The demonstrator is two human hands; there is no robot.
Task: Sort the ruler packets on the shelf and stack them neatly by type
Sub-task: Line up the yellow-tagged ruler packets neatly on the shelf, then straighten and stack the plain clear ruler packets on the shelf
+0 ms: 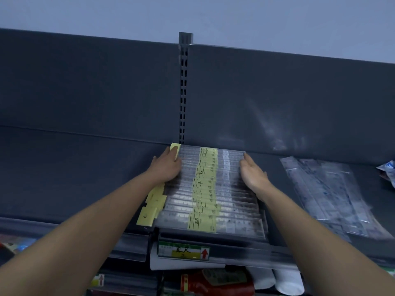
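Lying nearest us, at six o'clock under the shelf lip: a red-labelled pack [213,280] and white rolls [288,283]. Just above them, clipped to the lip, is a green-and-yellow price label [183,251] with a red arrow.

Next come the ruler packets [205,189], clear sleeves with yellow paper bands. They are fanned in one overlapping row on the dark shelf [74,178], running from six towards twelve, with yellow hang tabs jutting out at nine.

Our left hand [168,165] lies flat on the row's nine o'clock edge, fingers extended over the tabs. Our right hand [253,174], fingers straight and together, presses the three o'clock edge. Neither hand pinches anything.

We judge the packets light, stiff along their length and slick sleeve on sleeve, so apt to slide. They are best taken by squeezing both ends.

At three o'clock, well apart, is a heap of clear blue-printed packets [329,193]. At twelve stands the slotted upright [183,92].
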